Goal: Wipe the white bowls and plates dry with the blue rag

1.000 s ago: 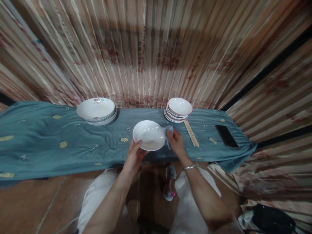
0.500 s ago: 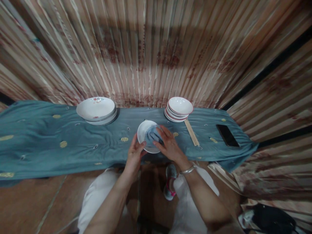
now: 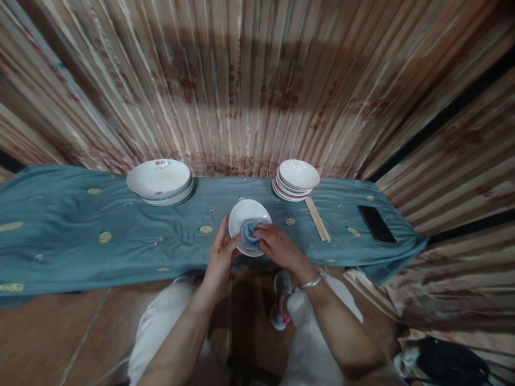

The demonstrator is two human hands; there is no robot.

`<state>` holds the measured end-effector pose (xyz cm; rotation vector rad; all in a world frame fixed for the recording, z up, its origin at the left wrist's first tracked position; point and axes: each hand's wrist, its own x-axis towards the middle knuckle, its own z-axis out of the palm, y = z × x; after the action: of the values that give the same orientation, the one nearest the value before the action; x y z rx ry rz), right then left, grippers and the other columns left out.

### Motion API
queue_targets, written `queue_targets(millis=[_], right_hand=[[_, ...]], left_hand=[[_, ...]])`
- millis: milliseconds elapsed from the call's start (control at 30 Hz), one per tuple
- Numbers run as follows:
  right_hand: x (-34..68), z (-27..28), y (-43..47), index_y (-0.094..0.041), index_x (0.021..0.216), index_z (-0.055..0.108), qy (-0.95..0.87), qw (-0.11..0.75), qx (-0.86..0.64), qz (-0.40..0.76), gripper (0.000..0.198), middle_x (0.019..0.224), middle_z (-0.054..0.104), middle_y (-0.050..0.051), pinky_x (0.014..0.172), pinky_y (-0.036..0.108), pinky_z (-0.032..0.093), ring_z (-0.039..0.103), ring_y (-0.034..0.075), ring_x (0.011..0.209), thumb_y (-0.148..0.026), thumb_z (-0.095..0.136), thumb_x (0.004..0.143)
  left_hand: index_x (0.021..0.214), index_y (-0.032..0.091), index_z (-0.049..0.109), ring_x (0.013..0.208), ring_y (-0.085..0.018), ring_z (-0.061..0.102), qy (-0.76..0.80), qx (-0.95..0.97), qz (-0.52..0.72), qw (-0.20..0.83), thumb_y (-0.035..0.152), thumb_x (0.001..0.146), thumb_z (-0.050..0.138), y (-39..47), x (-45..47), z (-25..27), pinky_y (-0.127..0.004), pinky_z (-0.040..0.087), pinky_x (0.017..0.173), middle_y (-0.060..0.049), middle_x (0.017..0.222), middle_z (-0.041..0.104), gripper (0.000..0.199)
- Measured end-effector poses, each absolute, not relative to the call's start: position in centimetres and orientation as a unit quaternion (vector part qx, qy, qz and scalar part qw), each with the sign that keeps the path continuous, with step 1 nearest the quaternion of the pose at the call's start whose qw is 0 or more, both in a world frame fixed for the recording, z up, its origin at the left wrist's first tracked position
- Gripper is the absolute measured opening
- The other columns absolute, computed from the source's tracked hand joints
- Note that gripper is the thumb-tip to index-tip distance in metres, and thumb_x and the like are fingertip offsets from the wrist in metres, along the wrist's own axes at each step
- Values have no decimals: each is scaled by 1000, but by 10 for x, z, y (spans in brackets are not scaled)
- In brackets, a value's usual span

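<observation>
One white bowl (image 3: 245, 210) over the bench (image 3: 140, 236) rests in the half-curled left hand (image 3: 222, 249), the bunched right hand (image 3: 278, 246) clutches a blue cloth (image 3: 249, 234) inside it, and curtain markings (image 3: 232, 86) blur past reading.

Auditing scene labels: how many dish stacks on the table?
2: floral dish stack, left of the held bowl; red-rimmed bowl stack, to its right. Pieces within each may be hidden.
</observation>
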<state>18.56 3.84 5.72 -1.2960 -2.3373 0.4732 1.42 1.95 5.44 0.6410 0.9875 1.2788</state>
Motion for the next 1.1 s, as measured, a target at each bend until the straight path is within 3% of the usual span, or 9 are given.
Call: queue_targets(millis=[200,333,500,667,867,967,1100], right_hand=[[177,65,36,-18,95,69,-814,259,-398,336,26,100,70,3,88,28,48,64,17,94,-6,51,81],[171,64,37,-18,107,68,-772,319,-381,396,33,114,68,5,97,31,46,62,18,108,-9,48,82],[168,60,39,-22,133,54,-781,343,-391,345,51,148,45,6,116,39,30,39,20,139,-10,46,83],[174,61,43,-8,139,47,-816,253,-481,198,53,156,29,18,120,43,25,26,25,146,-10,43,86],[181,68,41,-10,126,58,-809,131,-571,49,40,148,42,19,106,52,40,40,33,135,-8,43,88],[183,68,38,-13,112,65,-821,99,-560,50,33,137,53,17,101,47,44,50,30,124,-6,45,87],[184,66,34,-14,99,68,-845,128,-506,112,25,112,64,14,101,39,43,57,22,108,-5,47,87]], left_hand=[[143,24,46,73,-15,64,436,263,560,654,40,58,85,20,15,53,-26,55,66,-3,95,73,95],[137,26,54,79,-16,65,424,247,556,671,40,60,84,19,20,51,-27,56,68,-4,103,72,84],[133,27,58,89,-22,67,417,241,540,690,42,62,82,17,28,45,-33,58,73,-6,112,71,76],[132,29,58,98,-23,65,425,248,537,685,37,65,81,14,30,45,-35,59,74,-6,127,64,71],[142,25,48,91,-22,68,445,271,539,662,38,61,82,17,23,50,-32,57,73,-8,109,72,89],[144,23,44,91,-22,68,453,287,546,643,39,61,83,19,18,52,-29,56,71,-8,108,73,93],[144,25,45,93,-22,68,454,294,556,632,39,60,84,21,14,52,-28,56,71,-8,113,72,94]])
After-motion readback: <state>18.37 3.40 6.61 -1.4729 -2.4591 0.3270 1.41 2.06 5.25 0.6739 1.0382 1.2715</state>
